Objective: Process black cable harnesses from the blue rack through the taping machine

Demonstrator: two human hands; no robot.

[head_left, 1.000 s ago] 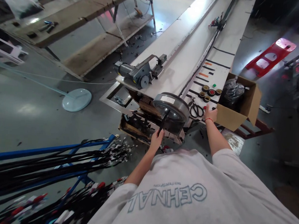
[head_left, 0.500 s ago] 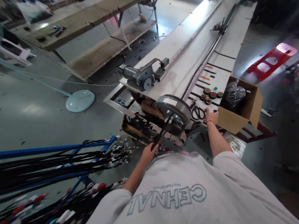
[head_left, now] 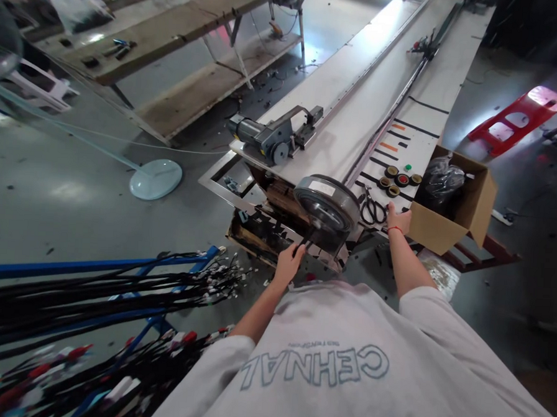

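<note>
At the near end of the long white table (head_left: 338, 140), dark strand (head_left: 310, 236) runs between the round grey housing (head_left: 351, 206) and the left hand (head_left: 288, 264); far end blurs at the housing's middle. Left fingers closed around the strand, no visible gap, probably to keep it steady and lined up with the housing. Right hand (head_left: 399, 220) rests at the table edge, likely for support; thumb raised, other fingers mostly hidden, can't tell how far open or whether they hold anything. Black-handled scissors (head_left: 374, 212) lie just beside it, tape rolls (head_left: 393, 191) a bit beyond, presumably for easy reach. Open cardboard box (head_left: 434, 228) right of the table; motor unit (head_left: 263, 136) on the left side.
</note>
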